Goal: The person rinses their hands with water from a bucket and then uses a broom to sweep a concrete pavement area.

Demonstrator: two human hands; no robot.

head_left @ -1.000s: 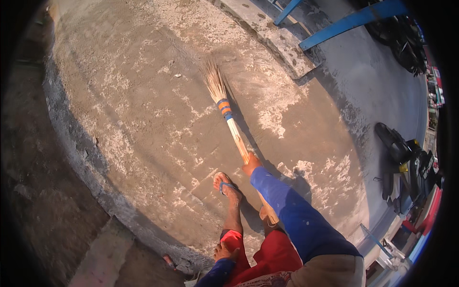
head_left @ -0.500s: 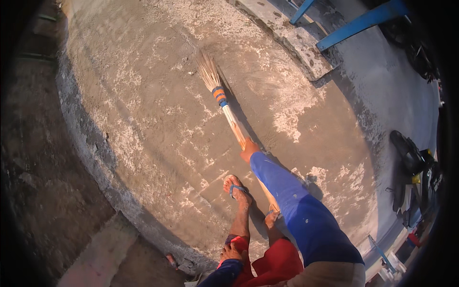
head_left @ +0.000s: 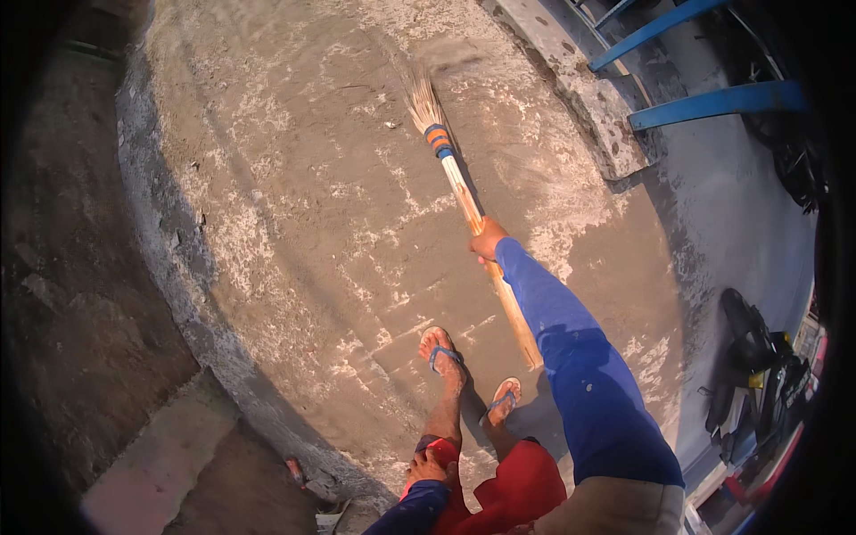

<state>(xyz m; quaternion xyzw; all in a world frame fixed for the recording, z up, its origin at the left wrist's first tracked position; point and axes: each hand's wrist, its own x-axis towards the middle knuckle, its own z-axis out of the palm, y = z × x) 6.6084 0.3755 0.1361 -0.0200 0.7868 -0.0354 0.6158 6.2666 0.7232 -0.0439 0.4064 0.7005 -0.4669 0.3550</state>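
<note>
My right hand grips a long broom with pale wooden handle, orange-and-blue binding and thin straw-coloured bristles pointing away over rough grey-brown concrete ground. My left hand rests on my red shorts; I wear blue-strapped flip-flops.

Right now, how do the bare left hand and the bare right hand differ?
The bare right hand wraps around the pale wooden broom handle; the bare left hand rests on the red cloth shorts, holding no tool. The bare right hand is stretched out ahead; the bare left hand is close to the body. Both come out of blue fabric sleeves.
</note>
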